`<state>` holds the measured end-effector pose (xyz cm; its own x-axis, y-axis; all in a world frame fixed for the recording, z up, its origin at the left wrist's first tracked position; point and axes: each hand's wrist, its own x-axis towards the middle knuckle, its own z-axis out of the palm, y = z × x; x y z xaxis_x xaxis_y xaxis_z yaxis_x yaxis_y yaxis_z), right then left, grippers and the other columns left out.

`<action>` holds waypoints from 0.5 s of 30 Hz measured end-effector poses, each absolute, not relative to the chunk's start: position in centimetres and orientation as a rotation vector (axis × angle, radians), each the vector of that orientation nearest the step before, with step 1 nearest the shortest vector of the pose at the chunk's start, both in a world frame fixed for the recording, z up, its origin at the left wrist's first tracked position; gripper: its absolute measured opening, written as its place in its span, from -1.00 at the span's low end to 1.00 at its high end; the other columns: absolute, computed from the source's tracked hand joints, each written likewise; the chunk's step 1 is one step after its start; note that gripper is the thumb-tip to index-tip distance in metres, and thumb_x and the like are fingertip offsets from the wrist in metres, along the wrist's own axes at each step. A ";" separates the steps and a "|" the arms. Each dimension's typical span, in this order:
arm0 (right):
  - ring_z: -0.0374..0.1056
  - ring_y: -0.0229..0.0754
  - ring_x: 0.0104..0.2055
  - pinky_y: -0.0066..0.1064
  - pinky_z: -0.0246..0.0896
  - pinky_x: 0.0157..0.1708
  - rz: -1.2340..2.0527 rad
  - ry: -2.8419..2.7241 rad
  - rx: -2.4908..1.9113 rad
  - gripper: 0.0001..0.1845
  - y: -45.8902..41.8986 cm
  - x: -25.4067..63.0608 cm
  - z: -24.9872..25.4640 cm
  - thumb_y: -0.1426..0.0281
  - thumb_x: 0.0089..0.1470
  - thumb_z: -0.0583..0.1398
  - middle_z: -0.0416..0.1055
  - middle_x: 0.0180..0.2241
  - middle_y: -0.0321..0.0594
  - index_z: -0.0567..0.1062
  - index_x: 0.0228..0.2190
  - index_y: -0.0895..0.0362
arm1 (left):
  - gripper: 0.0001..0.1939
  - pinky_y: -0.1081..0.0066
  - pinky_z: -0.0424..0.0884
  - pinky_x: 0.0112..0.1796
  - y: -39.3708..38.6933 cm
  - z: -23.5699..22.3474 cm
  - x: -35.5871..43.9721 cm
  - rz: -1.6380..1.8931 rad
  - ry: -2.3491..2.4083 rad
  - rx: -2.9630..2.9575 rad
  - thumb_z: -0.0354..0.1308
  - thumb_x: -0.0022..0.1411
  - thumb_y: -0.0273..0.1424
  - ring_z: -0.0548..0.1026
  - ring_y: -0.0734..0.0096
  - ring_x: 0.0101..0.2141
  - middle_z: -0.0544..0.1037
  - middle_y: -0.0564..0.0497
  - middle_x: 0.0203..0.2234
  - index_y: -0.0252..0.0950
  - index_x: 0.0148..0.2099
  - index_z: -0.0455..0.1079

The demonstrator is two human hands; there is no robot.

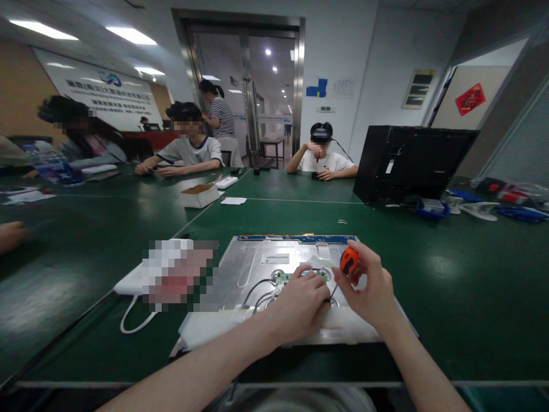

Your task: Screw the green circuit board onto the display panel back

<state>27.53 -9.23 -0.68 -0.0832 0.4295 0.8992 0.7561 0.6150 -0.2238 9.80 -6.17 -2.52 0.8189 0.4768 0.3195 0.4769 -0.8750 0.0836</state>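
A silvery flat display panel (253,260) lies on the table in front of me, with a small green circuit board (283,278) at its middle and black cables (252,289) to the board's left. My left hand (300,300) rests over the board with its fingers curled and close together; whatever is under the fingertips is hidden. In my right hand (373,286) is a screwdriver (350,260) with an orange and black handle, held between thumb and fingers. Its thin shaft slants down to the panel beside my left hand, and its tip is hard to see.
Left of the panel lies a white device (132,279) with a cable loop, partly blurred out. Farther off are an open box (199,196), a large black monitor-like casing (412,163) and a blue tray (433,210). Several people sit across the green table (454,297).
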 end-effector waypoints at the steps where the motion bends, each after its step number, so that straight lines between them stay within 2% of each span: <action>1: 0.25 -0.34 -0.68 -0.55 0.20 -0.69 -0.365 -1.712 -0.982 -0.58 -9.2 27.5 -0.7 0.26 0.35 0.16 0.29 -0.55 -0.49 0.23 0.15 0.07 | -0.90 0.14 0.21 0.17 -6.2 -2.5 9.8 -0.526 -0.789 -2.997 0.13 0.36 -0.46 0.52 0.24 -0.16 0.60 -0.02 -0.26 -0.27 -0.23 0.47; 15: 0.27 -0.34 -0.66 -0.53 0.21 -0.67 -0.295 -1.741 -0.992 -0.52 -9.4 27.6 -0.7 0.31 0.34 0.14 0.33 -0.51 -0.45 0.19 0.21 0.09 | -0.90 0.13 0.21 0.18 -6.3 -2.4 9.8 -0.531 -0.793 -2.996 0.14 0.34 -0.47 0.52 0.25 -0.18 0.59 -0.01 -0.28 -0.27 -0.25 0.47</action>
<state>27.57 -9.43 -0.72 -0.0934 0.4752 0.8749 0.7366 0.6242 -0.2604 9.81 -6.27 -2.41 0.8159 0.4810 0.3209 0.4800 -0.8729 0.0878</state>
